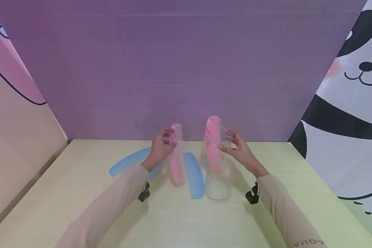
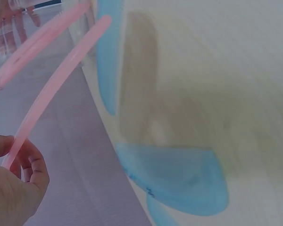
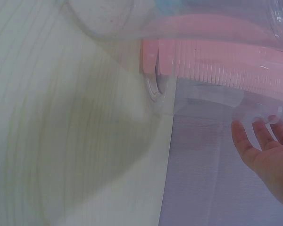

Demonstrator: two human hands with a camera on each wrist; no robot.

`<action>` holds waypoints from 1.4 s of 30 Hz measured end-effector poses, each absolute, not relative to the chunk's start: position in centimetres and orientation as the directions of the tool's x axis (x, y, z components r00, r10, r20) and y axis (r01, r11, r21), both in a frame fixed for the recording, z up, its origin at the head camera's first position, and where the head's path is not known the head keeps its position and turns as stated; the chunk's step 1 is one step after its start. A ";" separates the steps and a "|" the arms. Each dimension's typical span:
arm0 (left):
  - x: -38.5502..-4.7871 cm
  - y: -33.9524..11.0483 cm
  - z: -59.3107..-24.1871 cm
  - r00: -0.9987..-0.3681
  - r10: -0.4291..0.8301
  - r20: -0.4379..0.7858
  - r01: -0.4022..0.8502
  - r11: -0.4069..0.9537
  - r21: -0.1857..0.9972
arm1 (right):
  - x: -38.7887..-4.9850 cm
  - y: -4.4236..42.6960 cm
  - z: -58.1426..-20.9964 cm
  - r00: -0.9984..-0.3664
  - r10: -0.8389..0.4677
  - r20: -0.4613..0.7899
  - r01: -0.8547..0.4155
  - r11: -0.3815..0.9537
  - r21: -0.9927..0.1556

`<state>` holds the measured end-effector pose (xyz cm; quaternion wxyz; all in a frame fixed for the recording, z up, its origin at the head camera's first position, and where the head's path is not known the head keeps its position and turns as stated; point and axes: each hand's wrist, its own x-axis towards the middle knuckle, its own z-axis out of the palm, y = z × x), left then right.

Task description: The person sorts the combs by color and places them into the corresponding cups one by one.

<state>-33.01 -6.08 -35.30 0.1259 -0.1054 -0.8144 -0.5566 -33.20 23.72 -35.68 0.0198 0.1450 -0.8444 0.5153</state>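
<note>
My left hand (image 1: 161, 146) pinches one end of a pink comb (image 1: 177, 165) between thumb and fingers. The comb stands nearly upright, its other end downward, between blue combs. To its right, my right hand (image 1: 243, 153) grips a clear plastic cup (image 1: 227, 136) near the rim, thumb in front and fingers behind. Inside that cup leans a pink comb (image 1: 213, 143), its top sticking out above the rim; whether a second one is with it I cannot tell. In the right wrist view the fingers (image 3: 266, 143) touch the cup's side.
A second clear cup (image 1: 218, 187) stands just in front of the gripped one. Blue combs lie on the table: one at the left (image 1: 128, 162), one partly behind my left hand (image 1: 156, 172), one in the middle (image 1: 193, 177). A purple backdrop (image 1: 186, 69) rises behind the table.
</note>
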 end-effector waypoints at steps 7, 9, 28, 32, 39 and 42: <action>-33.3 -6.0 -34.1 -0.917 0.050 0.395 0.390 0.318 0.864 | -33.0 23.5 -35.5 -0.960 -0.221 0.171 -0.254 0.428 -0.867; -33.3 -6.0 -33.6 -0.913 0.050 0.404 0.398 0.317 0.861 | -33.0 23.5 -35.5 -0.960 -0.223 0.172 -0.255 0.426 -0.868; -33.6 -5.0 -28.7 -0.897 0.016 0.443 0.430 0.274 0.860 | -32.7 23.5 -35.1 -0.960 -0.223 0.169 -0.251 0.417 -0.873; -33.8 -4.7 -27.7 -0.880 -0.002 0.475 0.458 0.261 0.850 | -31.7 23.0 -34.1 -0.959 -0.235 0.160 -0.244 0.393 -0.886; -33.9 -4.1 -26.4 -0.860 -0.019 0.510 0.494 0.215 0.842 | -30.9 22.6 -33.4 -0.960 -0.237 0.147 -0.234 0.395 -0.888; -33.9 -3.8 -25.9 -0.855 -0.025 0.518 0.505 0.186 0.843 | -31.5 22.9 -33.8 -0.962 -0.233 0.143 -0.228 0.395 -0.890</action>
